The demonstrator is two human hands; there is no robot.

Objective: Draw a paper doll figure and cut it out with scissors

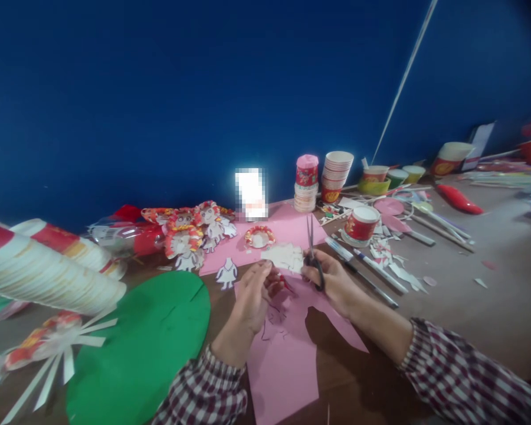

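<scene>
My left hand (255,293) pinches a small piece of white paper (284,256) with printed figures, held just above a pink paper sheet (283,360). My right hand (331,280) grips black scissors (312,250) with its fingers through the handles, and the blades point up and away next to the paper piece. Both wrists wear checked sleeves. A pencil drawing shows on the pink sheet under my left hand.
A green paper oval (144,345) lies at the left, with stacked paper cups (44,265) beyond it. Cut-out figures (190,233), a cup stack (336,174), a red cup (360,223), pens (365,265) and scraps crowd the brown table (491,295) before a blue wall.
</scene>
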